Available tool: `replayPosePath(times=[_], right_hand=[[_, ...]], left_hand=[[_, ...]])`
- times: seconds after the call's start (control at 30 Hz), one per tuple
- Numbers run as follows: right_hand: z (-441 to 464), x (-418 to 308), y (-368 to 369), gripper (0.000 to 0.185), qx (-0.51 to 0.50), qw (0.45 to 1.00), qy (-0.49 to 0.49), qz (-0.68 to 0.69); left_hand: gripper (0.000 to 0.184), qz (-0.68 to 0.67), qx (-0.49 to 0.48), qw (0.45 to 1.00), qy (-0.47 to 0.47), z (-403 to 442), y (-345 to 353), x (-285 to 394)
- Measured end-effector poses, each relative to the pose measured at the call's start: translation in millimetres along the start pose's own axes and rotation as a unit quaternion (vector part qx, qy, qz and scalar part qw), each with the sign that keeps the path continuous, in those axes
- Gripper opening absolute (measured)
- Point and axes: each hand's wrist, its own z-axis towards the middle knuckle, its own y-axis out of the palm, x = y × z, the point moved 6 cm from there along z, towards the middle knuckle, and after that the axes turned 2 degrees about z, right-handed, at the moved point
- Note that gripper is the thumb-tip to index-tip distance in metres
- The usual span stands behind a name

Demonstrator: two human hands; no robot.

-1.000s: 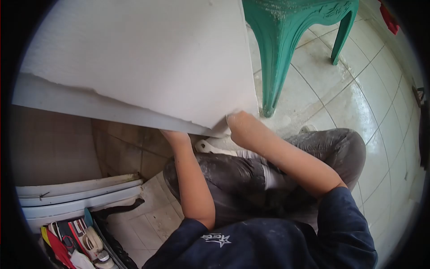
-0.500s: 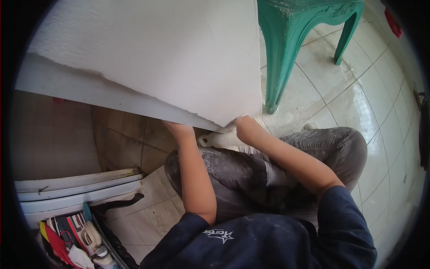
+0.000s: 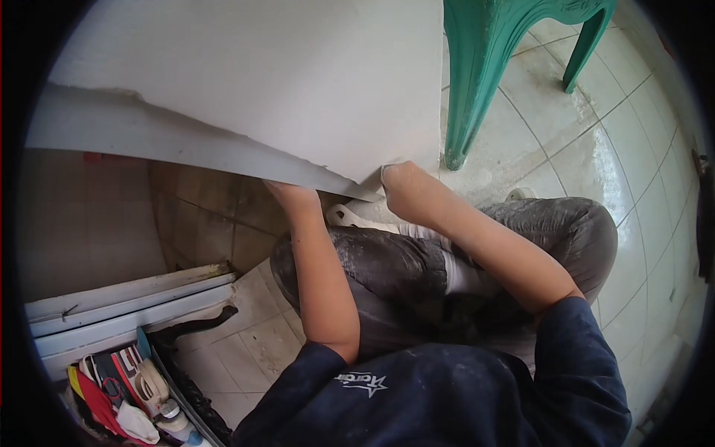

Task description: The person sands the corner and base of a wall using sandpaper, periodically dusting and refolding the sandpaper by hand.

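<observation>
A large white panel (image 3: 283, 82) fills the upper left, with a ragged-edged white layer over a smooth grey strip (image 3: 186, 145) along its lower edge. My left hand (image 3: 294, 195) reaches under this lower edge, and its fingers are hidden beneath the panel. Near the panel's lower right corner, my right hand (image 3: 402, 182) is closed at the edge of the white layer. Something small and dark shows at its fingertips, too small to make out.
A green plastic stool (image 3: 473, 82) stands on the tiled floor right of the panel. An open tool bag (image 3: 141, 395) lies at the lower left beside long white strips (image 3: 134, 305). My bent legs (image 3: 372, 276) are below the panel.
My right hand first moved slightly down, then back up along the panel's corner. The panel and stool appear shifted a little up and right as the view moved.
</observation>
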Motion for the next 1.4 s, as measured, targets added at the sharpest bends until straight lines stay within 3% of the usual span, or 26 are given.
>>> replayPosePath(times=[0.2,0.3,0.4,0.5,0.67,0.77,0.87,0.97,1.1,1.2,1.3,1.33,1.4], right_hand=[[9,48,36,0.02,0.016,1.0,0.01,-0.021],[4,10,5,0.02,-0.005,1.0,0.008,-0.011],[5,6,-3,0.019,0.033,0.999,-0.002,0.017],[7,32,18,0.019,0.022,0.999,-0.01,-0.022],[-1,-17,-31,0.019,0.001,1.0,0.013,-0.026],[5,21,7,0.018,0.039,0.998,-0.031,-0.025],[6,23,12,0.018,-0.025,0.997,-0.019,-0.076],[-3,-19,-26,0.018,0.01,1.0,0.0,0.001],[8,16,6,0.018,0.02,1.0,-0.004,0.002],[10,18,12,0.02,-0.042,0.997,-0.015,-0.068],[0,-20,-31,0.021,0.002,1.0,0.001,0.011],[2,-15,-25,0.022,-0.027,1.0,0.003,0.002],[5,16,2,0.022,0.009,1.0,-0.019,-0.018]], left_hand=[[0.045,0.029,0.031,0.998,0.053,2,4,5],[0.045,-0.02,0.001,1.0,-0.023,0,0,-1],[0.045,0.148,0.029,0.979,0.133,1,-2,-2],[0.044,0.08,0.034,0.988,0.127,2,3,6],[0.047,0.14,-0.002,0.985,0.096,-1,-6,-9],[0.047,0.077,0.012,0.992,0.098,3,0,-3],[0.047,0.052,-0.003,0.993,0.102,4,6,10],[0.048,0.085,0.008,0.995,0.049,-2,-9,-15],[0.047,0.082,-0.004,0.988,0.128,2,3,7],[0.037,0.077,0.021,0.986,0.149,0,11,26],[0.04,0.014,0.049,0.999,0.003,-2,-5,-3],[0.042,0.036,0.037,0.998,0.031,-3,-5,-3],[0.047,0.074,0.015,0.993,0.096,3,-1,-1]])
